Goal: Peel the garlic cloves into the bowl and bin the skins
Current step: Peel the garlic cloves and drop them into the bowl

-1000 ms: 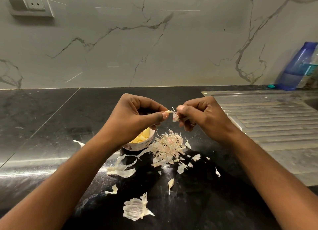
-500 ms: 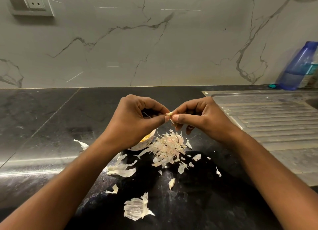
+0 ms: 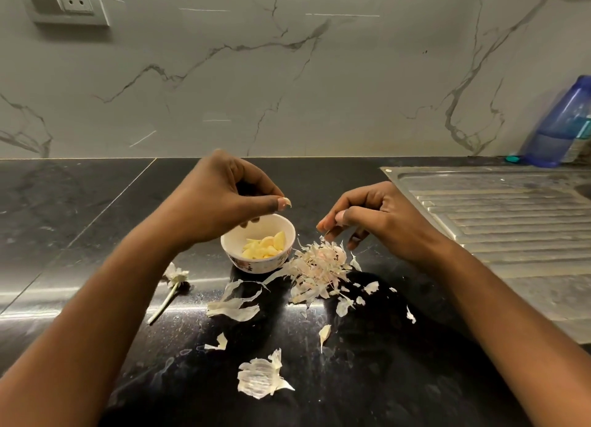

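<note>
Black polished stone worktop (image 3: 96,222) runs the width of the view, backed by a grey-veined white marble wall (image 3: 319,90). Near the middle stands a small white ceramic bowl with a patterned outside (image 3: 248,264), and a few pale yellow peeled cloves (image 3: 263,248) lie in its bottom.

The left hand (image 3: 220,202) hovers just above the bowl's far-left rim, its fingers curled in. Thumb and forefinger pinch a small pale garlic clove (image 3: 287,202), whose tip sticks out towards the right, over the bowl.

The right hand (image 3: 380,217) is apart from the left, low over the worktop to the right of the bowl. Its fingers are bent and the thumb is pressed to the forefinger on what looks like a thin sliver of skin (image 3: 327,232), though that is too small to be sure of.

Directly below that hand, touching the bowl's right side, lies a loose heap of pinkish-white papery skins (image 3: 316,266). More skin scraps are scattered nearer the person, the largest a crumpled white husk (image 3: 259,378). A dry garlic stalk (image 3: 169,288) lies left of the bowl.

At the right, a ribbed stainless-steel drainboard (image 3: 499,222) adjoins the worktop, and a translucent blue plastic bottle (image 3: 563,129) stands behind it against the wall. A white wall socket plate (image 3: 67,2) sits at the upper left.
</note>
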Tool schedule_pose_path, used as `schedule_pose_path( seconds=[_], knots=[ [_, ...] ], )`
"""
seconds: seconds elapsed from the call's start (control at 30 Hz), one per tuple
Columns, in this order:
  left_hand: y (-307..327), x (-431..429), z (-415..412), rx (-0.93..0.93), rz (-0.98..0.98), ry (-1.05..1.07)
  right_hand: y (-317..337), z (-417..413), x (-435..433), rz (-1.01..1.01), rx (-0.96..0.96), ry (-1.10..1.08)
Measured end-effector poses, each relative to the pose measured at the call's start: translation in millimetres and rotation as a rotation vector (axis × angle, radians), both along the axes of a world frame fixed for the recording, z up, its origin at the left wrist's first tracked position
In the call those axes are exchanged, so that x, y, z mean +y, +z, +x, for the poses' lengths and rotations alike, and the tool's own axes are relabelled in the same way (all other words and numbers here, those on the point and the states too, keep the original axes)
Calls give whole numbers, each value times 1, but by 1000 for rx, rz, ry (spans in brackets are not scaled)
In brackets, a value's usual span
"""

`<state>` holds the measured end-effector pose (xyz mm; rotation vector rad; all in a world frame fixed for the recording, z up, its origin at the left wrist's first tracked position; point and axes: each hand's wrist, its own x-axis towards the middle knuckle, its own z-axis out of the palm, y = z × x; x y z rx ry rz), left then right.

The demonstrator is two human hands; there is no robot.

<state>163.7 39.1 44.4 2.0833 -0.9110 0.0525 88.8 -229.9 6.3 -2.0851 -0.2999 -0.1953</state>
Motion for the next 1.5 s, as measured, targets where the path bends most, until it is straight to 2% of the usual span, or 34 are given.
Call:
schedule_pose_path(
  seconds=[0.17, 0.33, 0.5, 0.7, 0.83, 0.97, 1.03, 1.27, 1.5],
  knots=[
    [5, 11, 3, 55, 119, 58, 0, -2, -1, -53, -19, -49],
    [5, 13, 6, 40, 255, 172, 1, -3, -4, -53, 23, 23],
    [1, 10, 7, 55, 369, 183, 2, -4, 0, -57, 28, 56],
    [0, 8, 7, 7, 374, 187, 0, -2, -3, -71, 16, 63],
    [1, 8, 1, -107, 305, 44, -1, -2, -2, -55, -17, 70],
    [2, -6, -21, -152, 294, -306, 0, -2, -2, 2, -52, 41],
    [-4, -19, -33, -162, 325, -409, -1, -2, -2, 5, -52, 25],
    [-29, -45, -56, -133, 567, -565, -3, -1, -3, -54, -82, -3],
    [-29, -46, -59, -61, 509, -619, -2, -1, -2, -86, -75, -3]
  ],
)
